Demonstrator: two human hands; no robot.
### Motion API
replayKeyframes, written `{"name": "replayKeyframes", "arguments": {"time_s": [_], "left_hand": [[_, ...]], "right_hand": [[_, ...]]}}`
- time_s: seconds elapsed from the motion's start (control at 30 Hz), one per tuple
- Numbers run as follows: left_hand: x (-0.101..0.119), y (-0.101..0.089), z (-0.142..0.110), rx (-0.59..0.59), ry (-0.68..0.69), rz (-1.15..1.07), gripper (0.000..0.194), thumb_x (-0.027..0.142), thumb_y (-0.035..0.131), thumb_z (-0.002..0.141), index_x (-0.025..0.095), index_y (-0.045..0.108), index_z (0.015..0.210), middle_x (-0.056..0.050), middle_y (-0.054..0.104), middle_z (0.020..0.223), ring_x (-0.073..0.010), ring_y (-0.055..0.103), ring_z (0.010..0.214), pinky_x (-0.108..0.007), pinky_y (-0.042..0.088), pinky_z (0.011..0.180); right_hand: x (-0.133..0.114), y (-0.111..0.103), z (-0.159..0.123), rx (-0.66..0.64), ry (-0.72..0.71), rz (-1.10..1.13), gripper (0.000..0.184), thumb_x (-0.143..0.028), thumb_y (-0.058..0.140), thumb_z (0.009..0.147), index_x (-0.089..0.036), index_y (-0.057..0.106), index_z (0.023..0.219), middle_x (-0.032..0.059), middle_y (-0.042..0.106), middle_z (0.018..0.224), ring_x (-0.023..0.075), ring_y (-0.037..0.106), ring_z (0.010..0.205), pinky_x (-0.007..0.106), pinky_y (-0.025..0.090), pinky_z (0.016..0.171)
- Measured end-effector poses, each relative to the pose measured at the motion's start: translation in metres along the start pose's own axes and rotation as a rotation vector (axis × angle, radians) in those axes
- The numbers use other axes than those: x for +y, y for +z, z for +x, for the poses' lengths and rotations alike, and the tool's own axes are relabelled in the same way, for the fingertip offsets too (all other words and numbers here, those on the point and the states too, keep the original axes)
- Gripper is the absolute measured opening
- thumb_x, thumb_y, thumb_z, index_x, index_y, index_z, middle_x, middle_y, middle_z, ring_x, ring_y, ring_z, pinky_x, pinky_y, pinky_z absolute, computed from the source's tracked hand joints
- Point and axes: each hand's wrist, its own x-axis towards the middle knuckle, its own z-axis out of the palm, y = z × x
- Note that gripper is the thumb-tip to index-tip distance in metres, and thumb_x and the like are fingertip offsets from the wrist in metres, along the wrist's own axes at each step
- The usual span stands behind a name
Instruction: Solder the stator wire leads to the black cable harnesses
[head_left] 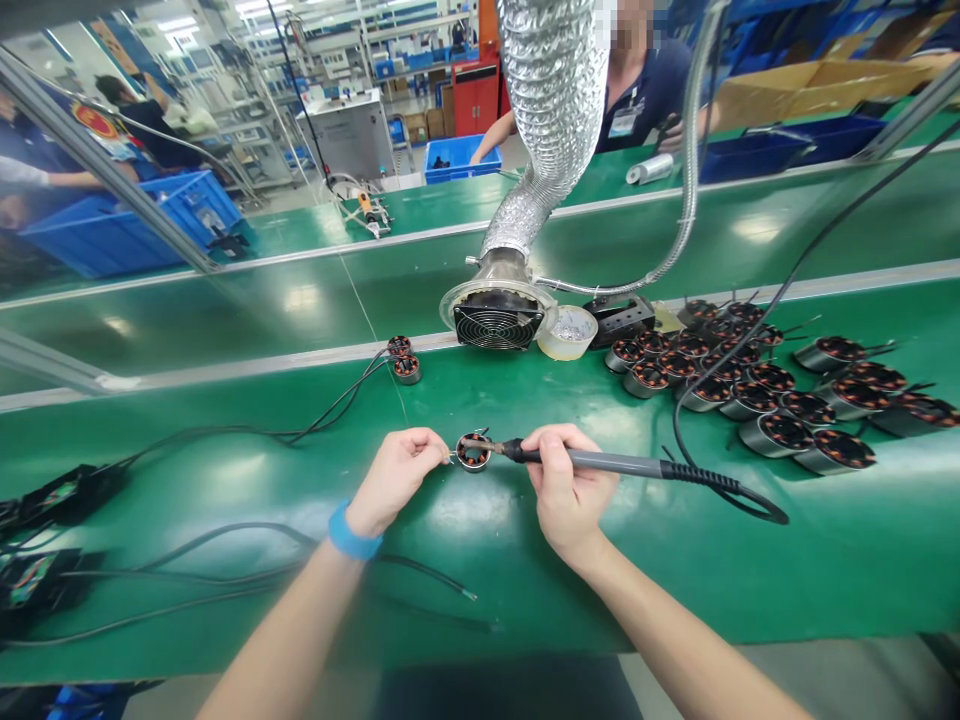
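My right hand (571, 490) grips a soldering iron (615, 462) with a grey handle, its tip pointing left. The tip meets a small motor stator (474, 453) with copper windings and a metal ring, lying on the green bench. At the stator's left side, my left hand (401, 470), with a blue band at the wrist, is closed in a pinch. A thin wire end (451, 457) sticks out from its fingertips towards the stator. Whether it touches the stator is too small to tell. A fine strand (371, 320) comes down from above towards this hand.
Several stators (772, 430) stand grouped at right; two cabled ones (406, 367) sit at back left. A fume extractor (499, 315) hangs ahead beside a tape roll (568, 332). Black cables (225, 575) and boxes (56, 495) lie left. A co-worker (645, 90) stands across.
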Motion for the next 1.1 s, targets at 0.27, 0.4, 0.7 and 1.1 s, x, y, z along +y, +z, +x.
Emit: {"name": "replayKeyframes", "arguments": {"time_s": [0.27, 0.4, 0.7, 1.1], "left_hand": [[0.0025, 0.0013, -0.0010, -0.001, -0.021, -0.030, 0.013, 0.023, 0.058, 0.074, 0.015, 0.064, 0.066, 0.006, 0.045, 0.049, -0.0054, 0.025, 0.044, -0.023, 0.020, 0.046], [0.0033, 0.0016, -0.0009, -0.009, -0.026, -0.033, 0.013, 0.024, 0.058, 0.074, 0.015, 0.063, 0.065, 0.007, 0.042, 0.047, -0.0055, 0.024, 0.043, -0.023, 0.019, 0.047], [0.0052, 0.0019, -0.0014, -0.011, -0.030, -0.033, 0.014, 0.025, 0.059, 0.074, 0.015, 0.063, 0.065, 0.007, 0.041, 0.047, -0.0057, 0.024, 0.044, -0.023, 0.020, 0.047], [0.0065, 0.0026, -0.0019, 0.001, -0.026, -0.014, 0.015, 0.028, 0.059, 0.072, 0.016, 0.063, 0.064, 0.005, 0.045, 0.047, -0.0079, 0.033, 0.045, -0.023, 0.023, 0.049]], "right_hand": [[0.0030, -0.0018, -0.0014, -0.001, -0.046, -0.021, 0.024, -0.027, 0.051, 0.095, -0.019, 0.065, 0.078, 0.0002, 0.061, 0.069, 0.0099, 0.050, 0.046, 0.025, 0.038, 0.043], [0.0019, -0.0043, -0.0049, -0.089, -0.075, -0.057, 0.023, -0.025, 0.051, 0.095, -0.020, 0.065, 0.077, -0.0005, 0.060, 0.065, 0.0114, 0.053, 0.049, 0.025, 0.039, 0.046], [-0.0020, -0.0031, -0.0047, -0.224, -0.116, -0.111, 0.022, -0.023, 0.050, 0.094, -0.020, 0.065, 0.078, -0.0034, 0.055, 0.057, 0.0102, 0.050, 0.045, 0.025, 0.039, 0.047], [0.0011, -0.0056, -0.0076, -0.075, -0.071, -0.102, 0.025, -0.028, 0.052, 0.094, -0.021, 0.067, 0.076, -0.0003, 0.059, 0.061, 0.0138, 0.057, 0.050, 0.026, 0.041, 0.045]]}}
